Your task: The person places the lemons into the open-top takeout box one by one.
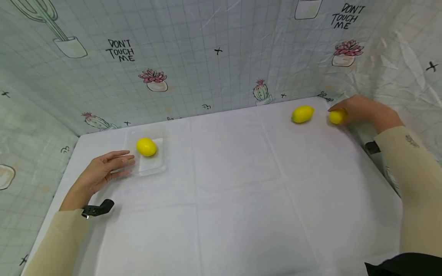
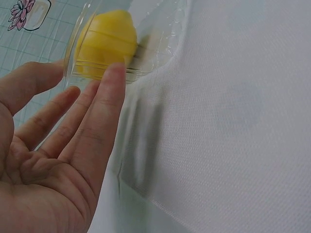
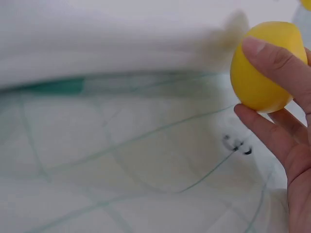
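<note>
A clear plastic tray (image 1: pixel 153 165) lies at the left of the white table, with one yellow lemon (image 1: pixel 146 147) in it. My left hand (image 1: pixel 105 170) rests flat beside the tray, fingers straight, their tips touching its near-left rim (image 2: pixel 104 73); the lemon (image 2: pixel 108 41) shows through the plastic. At the far right my right hand (image 1: pixel 359 111) grips a second lemon (image 1: pixel 337 116), thumb and fingers curled round it (image 3: pixel 262 68). A third lemon (image 1: pixel 302 114) lies loose on the cloth just left of that hand.
A white cloth (image 1: pixel 235 191) covers the table. Walls of cactus-print sheeting (image 1: pixel 207 57) close it in at the back, left and right. The right hand is close to the back right corner.
</note>
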A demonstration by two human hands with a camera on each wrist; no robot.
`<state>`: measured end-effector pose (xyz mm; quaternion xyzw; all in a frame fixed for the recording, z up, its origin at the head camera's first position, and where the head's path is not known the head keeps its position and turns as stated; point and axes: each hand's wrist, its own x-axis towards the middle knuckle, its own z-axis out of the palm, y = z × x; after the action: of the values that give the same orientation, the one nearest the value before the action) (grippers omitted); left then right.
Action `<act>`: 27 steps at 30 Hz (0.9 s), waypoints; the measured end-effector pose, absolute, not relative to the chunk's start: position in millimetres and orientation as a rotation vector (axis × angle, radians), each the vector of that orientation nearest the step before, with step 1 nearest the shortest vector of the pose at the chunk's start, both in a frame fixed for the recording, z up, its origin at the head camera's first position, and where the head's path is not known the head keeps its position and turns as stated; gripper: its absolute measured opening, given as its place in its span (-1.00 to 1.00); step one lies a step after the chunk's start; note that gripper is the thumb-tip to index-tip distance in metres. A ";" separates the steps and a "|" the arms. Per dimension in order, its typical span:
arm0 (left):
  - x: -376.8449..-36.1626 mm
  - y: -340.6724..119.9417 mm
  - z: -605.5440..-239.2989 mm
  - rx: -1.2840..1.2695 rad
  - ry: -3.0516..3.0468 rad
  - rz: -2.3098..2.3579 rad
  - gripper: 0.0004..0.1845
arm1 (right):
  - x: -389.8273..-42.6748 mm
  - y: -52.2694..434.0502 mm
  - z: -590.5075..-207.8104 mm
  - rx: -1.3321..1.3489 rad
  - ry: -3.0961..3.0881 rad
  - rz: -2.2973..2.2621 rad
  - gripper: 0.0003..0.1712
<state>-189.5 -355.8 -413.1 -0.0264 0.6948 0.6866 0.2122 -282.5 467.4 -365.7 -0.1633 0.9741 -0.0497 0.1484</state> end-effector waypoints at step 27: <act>-192.6 -357.0 -415.3 -0.083 1.943 1.894 -0.33 | -262.4 361.6 -343.2 -0.667 3.033 -0.596 -0.35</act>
<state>-192.6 -357.0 -415.3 -0.0299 0.6994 0.6819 0.2119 -262.4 361.6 -343.2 -0.2109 0.9591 -0.1886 -0.0102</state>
